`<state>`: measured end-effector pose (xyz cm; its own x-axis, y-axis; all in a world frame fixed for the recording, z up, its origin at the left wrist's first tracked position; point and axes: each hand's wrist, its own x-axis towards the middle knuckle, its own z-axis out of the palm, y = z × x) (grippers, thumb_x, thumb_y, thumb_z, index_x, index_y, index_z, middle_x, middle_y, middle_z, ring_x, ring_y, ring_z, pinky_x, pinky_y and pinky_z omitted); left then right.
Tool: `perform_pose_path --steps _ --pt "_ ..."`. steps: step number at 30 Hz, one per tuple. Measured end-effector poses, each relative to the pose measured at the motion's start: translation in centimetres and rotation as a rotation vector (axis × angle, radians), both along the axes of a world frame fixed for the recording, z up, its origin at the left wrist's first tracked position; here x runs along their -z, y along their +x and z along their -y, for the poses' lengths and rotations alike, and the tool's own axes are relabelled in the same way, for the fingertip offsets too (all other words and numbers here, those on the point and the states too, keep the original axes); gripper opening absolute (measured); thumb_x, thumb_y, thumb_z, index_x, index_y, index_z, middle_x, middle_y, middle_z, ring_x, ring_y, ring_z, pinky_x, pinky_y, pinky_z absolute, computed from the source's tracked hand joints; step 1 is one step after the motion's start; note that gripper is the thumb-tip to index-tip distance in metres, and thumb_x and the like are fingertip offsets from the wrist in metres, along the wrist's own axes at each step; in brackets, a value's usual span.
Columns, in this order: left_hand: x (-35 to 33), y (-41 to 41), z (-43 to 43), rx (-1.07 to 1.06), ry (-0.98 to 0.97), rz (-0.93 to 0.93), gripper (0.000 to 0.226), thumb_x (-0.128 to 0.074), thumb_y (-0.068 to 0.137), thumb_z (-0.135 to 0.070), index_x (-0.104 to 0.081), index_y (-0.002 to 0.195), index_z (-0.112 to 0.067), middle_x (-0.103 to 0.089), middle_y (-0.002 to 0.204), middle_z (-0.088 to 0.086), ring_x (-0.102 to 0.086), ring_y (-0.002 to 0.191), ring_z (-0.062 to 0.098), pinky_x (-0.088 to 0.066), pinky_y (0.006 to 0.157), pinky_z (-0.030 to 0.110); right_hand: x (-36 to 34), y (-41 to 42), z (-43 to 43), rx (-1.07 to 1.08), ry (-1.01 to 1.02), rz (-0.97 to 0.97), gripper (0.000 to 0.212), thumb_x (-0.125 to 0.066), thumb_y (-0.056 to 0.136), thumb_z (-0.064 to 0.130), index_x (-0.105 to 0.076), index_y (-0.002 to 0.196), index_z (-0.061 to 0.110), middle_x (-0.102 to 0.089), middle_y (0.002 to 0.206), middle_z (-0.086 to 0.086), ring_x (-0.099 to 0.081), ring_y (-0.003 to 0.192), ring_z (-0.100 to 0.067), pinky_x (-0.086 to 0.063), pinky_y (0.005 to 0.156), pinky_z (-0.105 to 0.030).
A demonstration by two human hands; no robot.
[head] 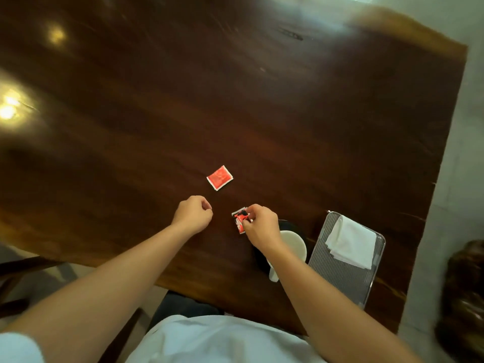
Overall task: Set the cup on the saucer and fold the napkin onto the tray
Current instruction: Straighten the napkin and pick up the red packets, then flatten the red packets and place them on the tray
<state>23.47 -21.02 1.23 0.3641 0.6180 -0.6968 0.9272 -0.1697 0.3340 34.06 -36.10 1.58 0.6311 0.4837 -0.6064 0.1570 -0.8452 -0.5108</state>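
Your right hand (258,226) pinches a red packet (240,220); your left hand (193,213) is loosely curled, holding nothing. At four o'clock, the white cup (294,244) sits on the dark saucer (288,226). Farther right, the folded napkin (352,241) lies on the tray (337,273).

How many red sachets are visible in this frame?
2. One red sachet lies flat on the table, beyond the hands. The other sachet is pinched in the right hand. None seems hidden.
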Motion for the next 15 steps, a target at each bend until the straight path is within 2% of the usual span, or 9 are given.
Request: perform_pose_path --steps 2,6,11,15 --pt "0.5 0.6 -1.3 0.066 0.023 -0.001 0.012 -0.064 0.092 -0.025 -0.071 0.102 -0.022 -0.072 0.106 0.004 -0.067 0.097 0.023 -0.056 0.081 0.036 0.7 -0.3 -1.0 -0.028 -0.068 0.016 0.031 -0.066 0.094 0.017 -0.063 0.125 0.011 -0.061 0.12 -0.009 -0.06 0.104 -0.023 -0.044 0.079 -0.026" --pt "1.5 3.0 -3.2 0.253 0.13 0.09 0.021 -0.064 0.093 -0.027 -0.065 0.111 -0.017 -0.068 0.111 0.007 -0.065 0.103 0.028 -0.049 0.078 0.036 2.0 -0.7 -2.7 -0.068 -0.218 0.032 0.049 -0.068 0.093 0.012 -0.051 0.138 0.012 -0.046 0.137 -0.01 -0.047 0.125 -0.029 -0.048 0.101 -0.038" --pt "3.3 5.5 -5.1 0.414 0.148 0.189 0.052 -0.069 0.091 -0.028 -0.047 0.137 -0.017 -0.05 0.13 0.01 -0.055 0.118 0.031 -0.051 0.091 0.045 3.0 -1.6 -4.3 -0.158 -0.335 0.163 0.05 -0.065 0.09 0.003 -0.045 0.134 0.015 -0.044 0.13 -0.012 -0.045 0.116 -0.032 -0.052 0.089 -0.044" --pt "4.2 5.8 -5.6 0.484 0.171 0.142 0.057 -0.074 0.088 -0.025 -0.045 0.137 -0.018 -0.048 0.13 0.009 -0.049 0.121 0.029 -0.05 0.088 0.042 3.5 -1.9 -4.4 -0.126 -0.333 0.171 0.046 -0.062 0.09 0.005 -0.045 0.131 0.016 -0.052 0.122 -0.013 -0.051 0.111 -0.035 -0.052 0.084 -0.047"
